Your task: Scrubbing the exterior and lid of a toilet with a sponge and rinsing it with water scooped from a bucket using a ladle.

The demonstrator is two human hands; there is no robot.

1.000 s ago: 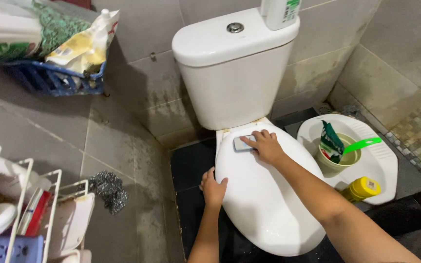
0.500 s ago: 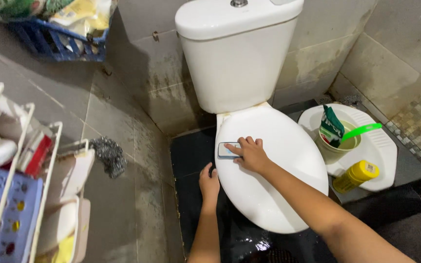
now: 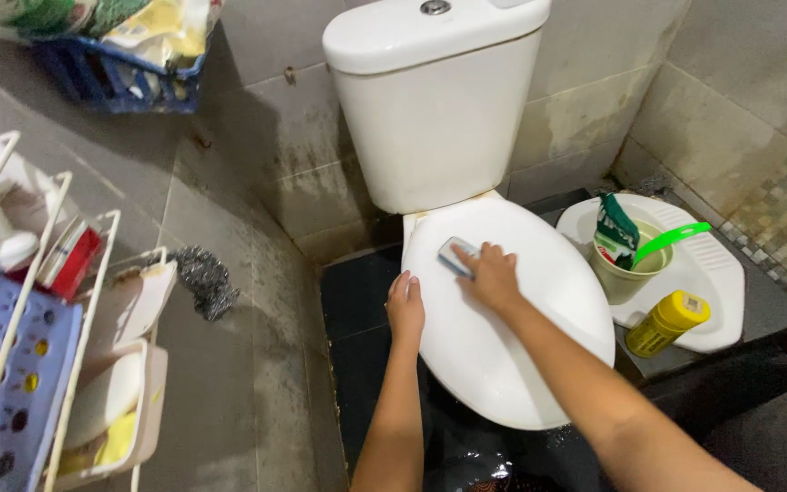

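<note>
Pressing a small, soft-looking scrub sponge (image 3: 456,254) at the toilet lid's (image 3: 503,346) eleven o'clock, my right hand (image 3: 492,275) curls over it; left hand (image 3: 405,310) lies flat, holding nothing.

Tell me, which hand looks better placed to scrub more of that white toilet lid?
Right hand: it presses the small sponge on the white toilet lid. Left hand only steadies the lid's edge.

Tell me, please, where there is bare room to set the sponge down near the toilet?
Bare: the lid's front half, below the right hand, and the cistern top. Crowded: the squat pan with cup and bottle.
</note>
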